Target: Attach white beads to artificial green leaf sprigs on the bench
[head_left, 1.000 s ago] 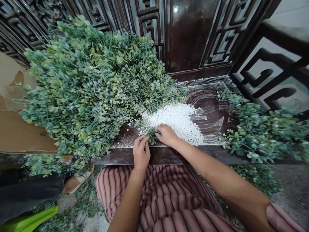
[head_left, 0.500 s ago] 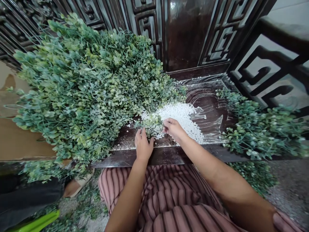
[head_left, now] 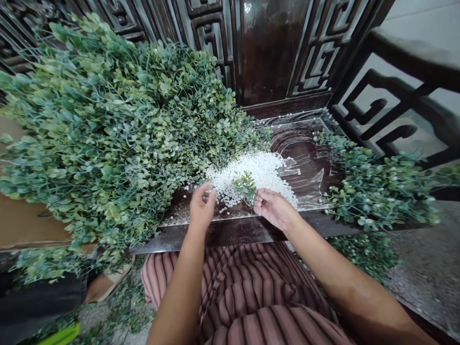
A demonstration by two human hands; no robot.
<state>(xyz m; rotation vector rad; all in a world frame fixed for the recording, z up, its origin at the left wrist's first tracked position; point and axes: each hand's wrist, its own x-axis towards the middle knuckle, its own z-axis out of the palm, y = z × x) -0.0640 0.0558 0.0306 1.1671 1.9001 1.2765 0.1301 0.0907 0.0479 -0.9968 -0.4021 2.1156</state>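
Observation:
Pinched in my right hand (head_left: 273, 207) is a small sprig of artificial greenery (head_left: 245, 186), its leaves pointing up and left over a heap of small white beads (head_left: 268, 167). My left hand (head_left: 202, 206) hovers left of the beads, its fingers loosely curled with a gap to the thumb and nothing visible in them. Some loose beads lie between the two hands. A large pile of artificial leafy stems (head_left: 143, 129) rises just beyond my left hand on the dark wooden bench (head_left: 305, 148).
A smaller bunch of greenery (head_left: 373, 187) lies at the bench's right end. Carved wooden panels (head_left: 275, 52) stand behind, with an openwork armrest (head_left: 388, 100) on the right. Cardboard (head_left: 32, 225) sits at left. Another person's foot (head_left: 104, 282) and scattered leaves show below.
My right hand has moved slightly right and down, carrying the sprig away from my left hand. The left hand has drawn left, off the sprig. The view has shifted a little.

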